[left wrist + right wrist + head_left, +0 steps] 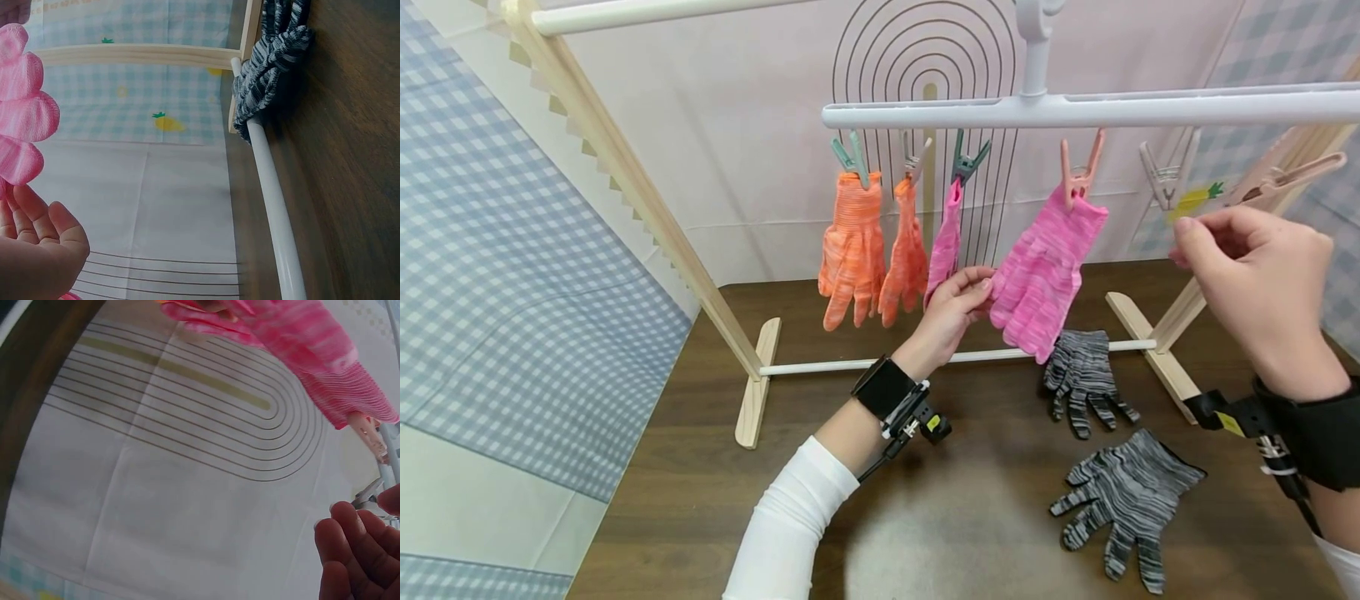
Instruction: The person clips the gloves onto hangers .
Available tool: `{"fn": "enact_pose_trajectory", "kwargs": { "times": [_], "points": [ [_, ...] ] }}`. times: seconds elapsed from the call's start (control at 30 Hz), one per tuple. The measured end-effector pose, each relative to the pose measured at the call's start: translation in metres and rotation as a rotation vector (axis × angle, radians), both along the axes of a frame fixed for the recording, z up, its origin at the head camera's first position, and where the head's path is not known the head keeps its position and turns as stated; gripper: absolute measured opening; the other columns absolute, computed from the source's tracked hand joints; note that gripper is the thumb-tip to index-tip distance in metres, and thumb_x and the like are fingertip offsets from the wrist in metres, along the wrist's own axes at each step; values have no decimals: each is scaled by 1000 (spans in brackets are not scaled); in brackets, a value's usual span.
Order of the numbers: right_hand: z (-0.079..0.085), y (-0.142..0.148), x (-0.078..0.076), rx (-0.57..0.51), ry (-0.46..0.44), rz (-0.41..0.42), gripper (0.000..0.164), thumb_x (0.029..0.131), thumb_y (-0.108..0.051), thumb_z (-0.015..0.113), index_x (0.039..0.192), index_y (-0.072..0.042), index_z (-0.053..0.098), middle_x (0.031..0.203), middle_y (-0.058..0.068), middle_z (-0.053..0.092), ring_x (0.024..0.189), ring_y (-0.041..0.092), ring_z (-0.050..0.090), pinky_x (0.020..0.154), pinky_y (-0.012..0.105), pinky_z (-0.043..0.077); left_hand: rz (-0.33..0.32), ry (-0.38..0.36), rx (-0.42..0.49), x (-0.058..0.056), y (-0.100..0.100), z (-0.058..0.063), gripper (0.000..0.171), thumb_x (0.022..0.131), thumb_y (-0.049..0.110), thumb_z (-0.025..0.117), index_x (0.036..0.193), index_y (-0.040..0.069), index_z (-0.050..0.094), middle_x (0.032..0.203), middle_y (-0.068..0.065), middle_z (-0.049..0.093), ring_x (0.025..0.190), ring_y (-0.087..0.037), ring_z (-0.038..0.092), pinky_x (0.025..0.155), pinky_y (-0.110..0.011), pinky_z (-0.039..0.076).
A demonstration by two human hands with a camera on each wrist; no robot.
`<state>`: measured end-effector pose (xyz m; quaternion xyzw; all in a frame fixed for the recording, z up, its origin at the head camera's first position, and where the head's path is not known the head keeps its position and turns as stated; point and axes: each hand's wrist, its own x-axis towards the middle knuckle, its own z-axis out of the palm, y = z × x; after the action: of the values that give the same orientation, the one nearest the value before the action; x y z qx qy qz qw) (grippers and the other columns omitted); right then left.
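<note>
A pink glove (pixel 1047 271) hangs by its cuff from a pink clothespin (pixel 1081 171) on the white bar. My left hand (pixel 953 312) pinches this glove at its left edge; in the left wrist view the curled fingers (pixel 37 215) lie against it, thumb hidden. Raised at the right, my right hand (pixel 1262 283) has loosely bent fingers and nothing in them, apart from the glove. The right wrist view shows its fingers (pixel 356 550) below the pinned cuff. A second pink glove (pixel 946 233) hangs from a dark green clothespin (pixel 967 158), partly behind my left hand.
Two orange gloves (pixel 852 250) hang at the left from clothespins. A white clothespin (pixel 1165 171) and a peach clothespin (pixel 1292 177) hang at the right. Grey-black gloves (pixel 1131 500) lie on the brown table (pixel 685 517). The wooden rack's lower white rod (pixel 827 367) crosses behind.
</note>
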<state>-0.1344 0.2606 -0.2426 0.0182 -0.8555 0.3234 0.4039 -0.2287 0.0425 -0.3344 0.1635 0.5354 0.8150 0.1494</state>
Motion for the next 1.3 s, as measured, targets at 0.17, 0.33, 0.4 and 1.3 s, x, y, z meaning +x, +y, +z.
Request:
{"fn": "enact_pose_trajectory", "kwargs": {
  "times": [0.17,0.33,0.4,1.3],
  "points": [
    [-10,6,4,28,-69,-18,31,87,-25,52,86,3,65,59,-47,36,54,-26,35,56,4,27,1,-25,-26,0,-3,-1,21,91,5,44,111,-4,47,73,7,55,66,-4,54,65,-19,43],
    [-19,12,6,49,-121,-31,32,87,-26,51,86,3,65,58,-49,35,54,-28,33,56,4,25,-10,-28,-50,0,-6,0,21,92,7,44,110,-2,48,76,7,56,68,-6,53,65,-18,43],
    [-21,15,7,72,-147,-38,32,87,-26,51,86,3,65,58,-50,33,54,-28,32,57,5,24,-15,-29,-53,0,-6,1,20,92,7,43,109,-1,48,78,7,57,69,-7,53,65,-18,43],
    [-60,41,19,269,-470,-76,38,88,-35,50,92,1,61,67,16,59,49,6,40,50,29,28,-112,52,-56,16,-3,18,27,93,4,41,116,-8,42,81,7,57,71,-6,53,68,-18,44]
  ]
}}
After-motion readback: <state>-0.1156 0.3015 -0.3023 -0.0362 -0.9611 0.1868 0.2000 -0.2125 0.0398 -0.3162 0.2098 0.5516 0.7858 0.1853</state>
